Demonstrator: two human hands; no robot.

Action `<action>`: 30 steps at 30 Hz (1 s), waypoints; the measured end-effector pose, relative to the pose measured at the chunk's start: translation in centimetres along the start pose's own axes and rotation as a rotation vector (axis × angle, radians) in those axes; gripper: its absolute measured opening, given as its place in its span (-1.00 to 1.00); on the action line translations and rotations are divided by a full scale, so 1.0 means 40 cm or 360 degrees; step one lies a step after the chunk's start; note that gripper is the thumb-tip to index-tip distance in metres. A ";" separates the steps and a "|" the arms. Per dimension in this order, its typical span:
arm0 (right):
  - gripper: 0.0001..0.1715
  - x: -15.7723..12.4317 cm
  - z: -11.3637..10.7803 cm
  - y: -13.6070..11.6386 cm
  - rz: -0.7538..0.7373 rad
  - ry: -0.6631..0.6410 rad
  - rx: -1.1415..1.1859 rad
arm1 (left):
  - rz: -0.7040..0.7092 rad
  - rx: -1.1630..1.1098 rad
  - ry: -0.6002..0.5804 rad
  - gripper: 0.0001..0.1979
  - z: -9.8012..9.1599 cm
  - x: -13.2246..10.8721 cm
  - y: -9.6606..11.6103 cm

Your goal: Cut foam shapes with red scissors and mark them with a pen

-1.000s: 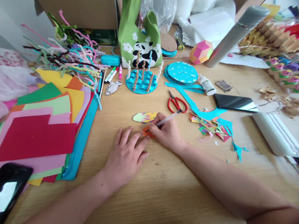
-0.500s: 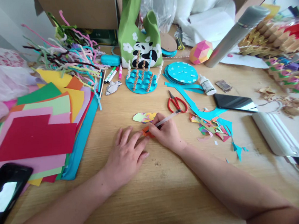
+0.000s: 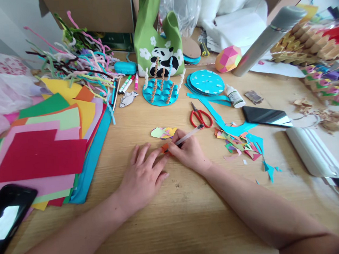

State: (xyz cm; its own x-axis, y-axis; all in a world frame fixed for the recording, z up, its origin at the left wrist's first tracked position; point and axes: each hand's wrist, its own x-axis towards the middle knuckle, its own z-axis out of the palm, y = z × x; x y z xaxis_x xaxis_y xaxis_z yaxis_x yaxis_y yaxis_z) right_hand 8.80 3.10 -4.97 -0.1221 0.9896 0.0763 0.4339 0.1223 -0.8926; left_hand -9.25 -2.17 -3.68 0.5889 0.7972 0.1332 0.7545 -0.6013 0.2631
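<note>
My right hand (image 3: 187, 150) is closed around a pen (image 3: 189, 134) with a clear barrel, its tip down at a small orange piece of paper (image 3: 164, 147). Most of that piece is hidden under my fingers. My left hand (image 3: 145, 170) lies flat on the table with its fingers apart, the fingertips touching the left edge of the orange piece. Just beyond lie small coloured paper cutouts (image 3: 159, 132), green, pink and yellow, in an overlapping row. Red-handled scissors (image 3: 201, 118) rest behind my right hand.
Coloured sheets (image 3: 38, 154) are piled at the left, beside a phone (image 3: 11, 216). Paper scraps (image 3: 239, 144), a glue bottle (image 3: 235, 96), another phone (image 3: 266, 116) and a white power bank (image 3: 314, 152) lie at the right. A blue disc with twisted stalks (image 3: 160, 94) stands behind.
The pen and my right fingers have shifted very slightly over the orange piece, and less of it shows now. My left hand stays in place.
</note>
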 end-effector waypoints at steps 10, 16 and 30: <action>-0.83 -0.002 0.000 0.000 0.0014 -0.0034 0.0026 | 0.0013 0.0001 0.0005 -0.57 0.002 0.000 -0.002; -0.82 -0.004 -0.005 -0.016 -0.0026 0.0119 0.0164 | 0.0001 0.0012 0.0020 -0.58 0.002 -0.001 -0.001; -0.85 0.003 -0.002 -0.010 0.0083 0.0094 0.0126 | 0.0001 0.0041 0.0050 -0.57 0.006 -0.003 -0.002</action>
State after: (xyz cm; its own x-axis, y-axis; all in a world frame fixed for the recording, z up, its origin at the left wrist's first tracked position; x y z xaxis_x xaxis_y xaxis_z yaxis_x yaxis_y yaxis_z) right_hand 8.67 3.16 -4.56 -0.0473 0.9975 0.0526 0.3662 0.0663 -0.9282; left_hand -9.33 -2.23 -3.96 0.5804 0.7977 0.1635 0.7614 -0.6028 0.2384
